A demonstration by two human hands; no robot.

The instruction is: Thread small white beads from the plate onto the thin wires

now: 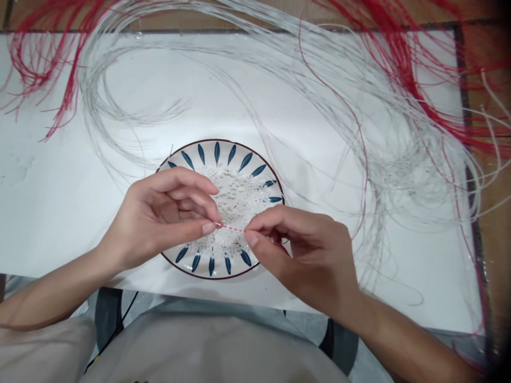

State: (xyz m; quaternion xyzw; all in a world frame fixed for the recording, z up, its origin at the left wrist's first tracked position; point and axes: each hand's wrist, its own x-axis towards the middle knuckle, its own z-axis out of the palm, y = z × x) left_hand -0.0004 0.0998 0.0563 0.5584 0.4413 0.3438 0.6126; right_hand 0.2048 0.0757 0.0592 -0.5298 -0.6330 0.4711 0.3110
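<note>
Between my two hands a short stretch of red cord [232, 229] with white flecks along it is held taut above a plate. My left hand [171, 215] pinches one end between thumb and index finger, its other fingers loosely curled. Thumb and forefinger of my right hand [305, 247] grip the other end, and some red cord shows under that palm. Beneath them lies the round plate [216, 152], white with blue petal marks and a dark rim. Small white bead-like grains [233, 189] cover its middle; their exact kind is too small to make out.
Long white strands [319, 80] loop across the back and right of the white sheet [48, 213]. Red cord bundles lie at the back left [43, 58] and back right [407, 69]. One loose red cord [364, 154] curves down beside my right hand. Brown tiles [495, 223] border the sheet.
</note>
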